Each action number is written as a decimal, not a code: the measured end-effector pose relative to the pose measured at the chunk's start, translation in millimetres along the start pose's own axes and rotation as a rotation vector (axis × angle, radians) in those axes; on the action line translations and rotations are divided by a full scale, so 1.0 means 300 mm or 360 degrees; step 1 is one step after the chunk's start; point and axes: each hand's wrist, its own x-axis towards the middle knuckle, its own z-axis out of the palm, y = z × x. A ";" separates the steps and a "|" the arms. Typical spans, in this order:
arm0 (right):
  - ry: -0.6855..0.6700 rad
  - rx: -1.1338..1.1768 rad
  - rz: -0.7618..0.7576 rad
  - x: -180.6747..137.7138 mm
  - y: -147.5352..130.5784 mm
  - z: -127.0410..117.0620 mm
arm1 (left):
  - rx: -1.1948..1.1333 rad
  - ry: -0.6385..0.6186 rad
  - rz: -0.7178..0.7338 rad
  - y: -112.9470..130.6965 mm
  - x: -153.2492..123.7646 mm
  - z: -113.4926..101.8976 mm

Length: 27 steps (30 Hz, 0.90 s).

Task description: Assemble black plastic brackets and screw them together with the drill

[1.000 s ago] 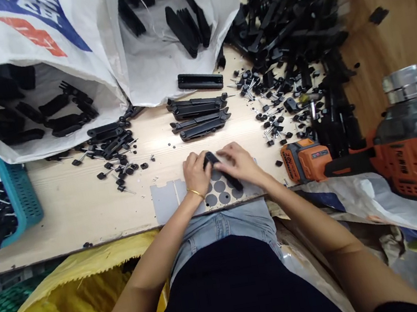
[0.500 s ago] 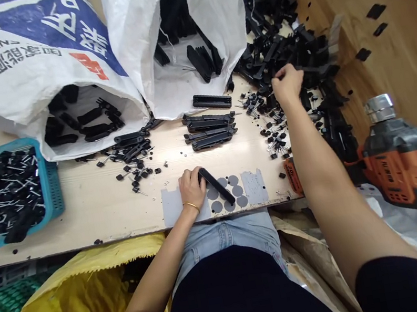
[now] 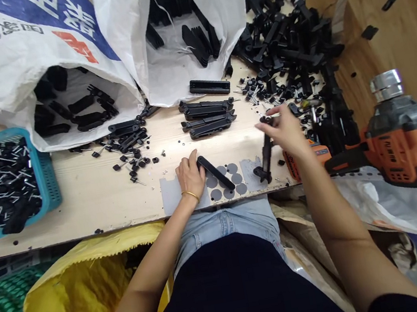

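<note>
Nearest, left hand [image 3: 190, 177] closed on one end of a black bar [image 3: 215, 172] lying over the grey dotted sheet [image 3: 232, 181] at the table edge. Beside it, right hand [image 3: 286, 129] gripping a second black bar [image 3: 266, 159], tilted, lower end touching the sheet. Probably the joining step; next move calls for lining both bars up. Farther: finished pieces [image 3: 207, 116], loose pile [image 3: 289, 41], white bags [image 3: 187, 26].

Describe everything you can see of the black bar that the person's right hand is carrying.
The black bar is a long, narrow piece, apparently moulded plastic, matt black, with a knobbly wider end lowest. It hangs nearly upright, tilted slightly, with its top in the grip of the right hand. Its lower end is over the grey sheet at the table's near edge; whether it touches cannot be told.
</note>
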 end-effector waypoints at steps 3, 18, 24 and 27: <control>-0.0061 -0.0287 0.0039 -0.015 0.013 0.086 | 0.0110 -0.0151 0.0353 0.009 0.001 -0.071; -0.0294 0.1280 0.0467 -0.211 0.001 0.207 | -0.0719 -0.0676 0.0084 0.132 0.001 -0.110; -0.0043 0.1350 0.0398 -0.272 -0.110 0.301 | -0.0777 -0.0757 -0.0030 0.180 -0.082 -0.106; -0.0053 0.1392 0.0409 -0.288 -0.127 0.302 | -0.0681 -0.0653 0.0029 0.174 -0.106 -0.111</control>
